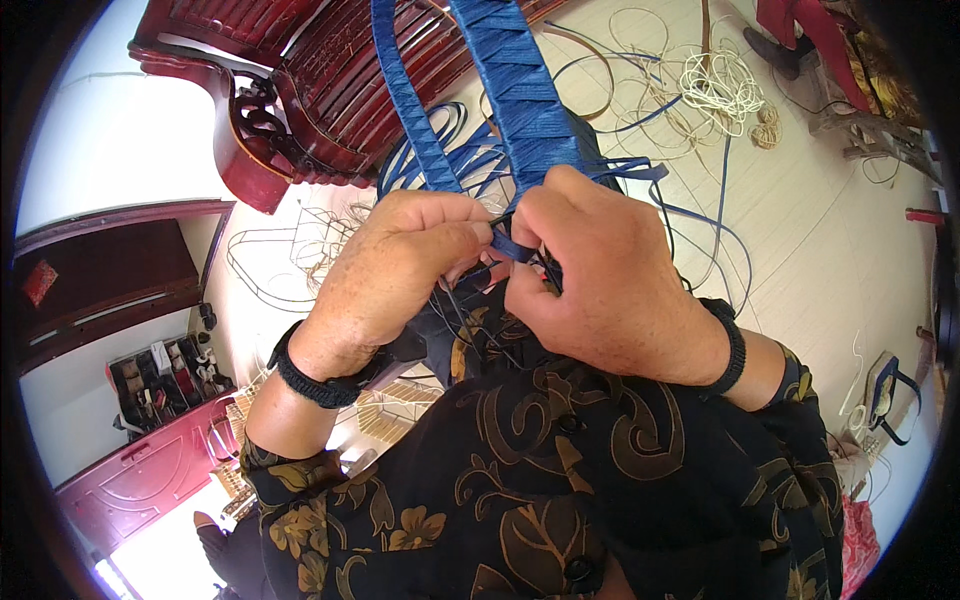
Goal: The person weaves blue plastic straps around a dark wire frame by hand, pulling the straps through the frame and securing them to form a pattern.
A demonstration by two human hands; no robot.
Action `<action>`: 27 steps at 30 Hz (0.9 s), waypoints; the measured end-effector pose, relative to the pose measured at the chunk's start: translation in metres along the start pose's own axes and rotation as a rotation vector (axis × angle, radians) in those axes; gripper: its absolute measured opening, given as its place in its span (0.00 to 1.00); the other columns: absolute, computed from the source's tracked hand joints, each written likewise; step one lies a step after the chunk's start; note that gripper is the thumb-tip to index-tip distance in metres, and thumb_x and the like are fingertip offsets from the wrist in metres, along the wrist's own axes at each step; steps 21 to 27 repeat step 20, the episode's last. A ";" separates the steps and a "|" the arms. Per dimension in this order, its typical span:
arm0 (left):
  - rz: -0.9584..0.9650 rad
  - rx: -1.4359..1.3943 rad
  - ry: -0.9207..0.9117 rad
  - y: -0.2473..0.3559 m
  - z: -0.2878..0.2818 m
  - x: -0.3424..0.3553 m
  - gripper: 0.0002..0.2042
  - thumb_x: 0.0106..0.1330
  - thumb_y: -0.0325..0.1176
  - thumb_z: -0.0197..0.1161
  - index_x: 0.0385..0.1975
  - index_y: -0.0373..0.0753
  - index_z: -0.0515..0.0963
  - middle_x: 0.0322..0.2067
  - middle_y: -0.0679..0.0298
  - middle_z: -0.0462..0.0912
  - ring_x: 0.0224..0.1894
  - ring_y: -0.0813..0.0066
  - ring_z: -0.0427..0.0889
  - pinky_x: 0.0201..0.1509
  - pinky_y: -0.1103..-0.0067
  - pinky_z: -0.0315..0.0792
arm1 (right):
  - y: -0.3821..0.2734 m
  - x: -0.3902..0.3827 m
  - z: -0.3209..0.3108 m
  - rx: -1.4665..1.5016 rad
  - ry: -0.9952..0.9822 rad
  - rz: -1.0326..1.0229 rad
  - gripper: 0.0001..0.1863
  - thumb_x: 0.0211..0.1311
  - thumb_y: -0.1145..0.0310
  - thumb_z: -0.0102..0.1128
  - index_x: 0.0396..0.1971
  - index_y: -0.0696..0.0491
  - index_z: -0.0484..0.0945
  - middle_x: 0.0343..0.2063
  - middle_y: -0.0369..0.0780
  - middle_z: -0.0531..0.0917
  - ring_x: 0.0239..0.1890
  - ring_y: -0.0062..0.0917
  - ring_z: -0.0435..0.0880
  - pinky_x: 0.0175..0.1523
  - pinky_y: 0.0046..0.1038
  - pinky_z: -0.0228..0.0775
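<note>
A wide band wrapped in blue strips (520, 95) runs down from the top edge to my hands, with a narrower blue-wrapped band (408, 95) on its left. Where they end, my left hand (385, 265) pinches a flat blue strip (512, 247) between thumb and forefinger. Just to its right, my right hand (615, 275) is closed with curled fingers on the same strip. Thin dark strands (460, 315) hang below the left fingers. Loose blue strips (640, 170) stick out past the right knuckles. The right fingertips are partly hidden.
A red wooden bench (340, 90) stands at the far left. On the pale floor lie a cream cord coil (720, 92), a small tan twine bundle (766, 128) and a wire frame (285, 255). A shoe rack (165, 385) is on the left. A person's red-clad leg (835, 50) shows far right.
</note>
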State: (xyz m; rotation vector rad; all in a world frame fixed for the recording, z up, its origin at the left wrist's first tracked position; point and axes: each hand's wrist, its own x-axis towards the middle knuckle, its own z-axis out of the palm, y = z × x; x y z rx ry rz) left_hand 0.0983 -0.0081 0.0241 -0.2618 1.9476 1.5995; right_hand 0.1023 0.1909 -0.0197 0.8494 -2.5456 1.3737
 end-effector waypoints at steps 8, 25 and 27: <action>0.097 0.138 0.080 -0.002 0.006 -0.003 0.06 0.68 0.27 0.60 0.36 0.32 0.82 0.26 0.71 0.80 0.27 0.86 0.73 0.33 0.85 0.66 | 0.002 0.003 -0.010 0.078 -0.116 0.056 0.12 0.43 0.78 0.65 0.30 0.55 0.73 0.27 0.41 0.74 0.25 0.38 0.77 0.29 0.32 0.68; 0.143 0.026 0.136 -0.007 0.010 -0.007 0.06 0.67 0.27 0.60 0.35 0.32 0.82 0.25 0.72 0.79 0.27 0.86 0.73 0.32 0.85 0.66 | -0.005 0.001 -0.008 0.063 -0.146 -0.063 0.12 0.44 0.78 0.66 0.28 0.55 0.71 0.30 0.42 0.72 0.30 0.37 0.78 0.31 0.35 0.70; 0.143 0.026 0.136 -0.007 0.010 -0.007 0.06 0.67 0.27 0.60 0.35 0.32 0.82 0.25 0.72 0.79 0.27 0.86 0.73 0.32 0.85 0.66 | -0.005 0.001 -0.008 0.063 -0.146 -0.063 0.12 0.44 0.78 0.66 0.28 0.55 0.71 0.30 0.42 0.72 0.30 0.37 0.78 0.31 0.35 0.70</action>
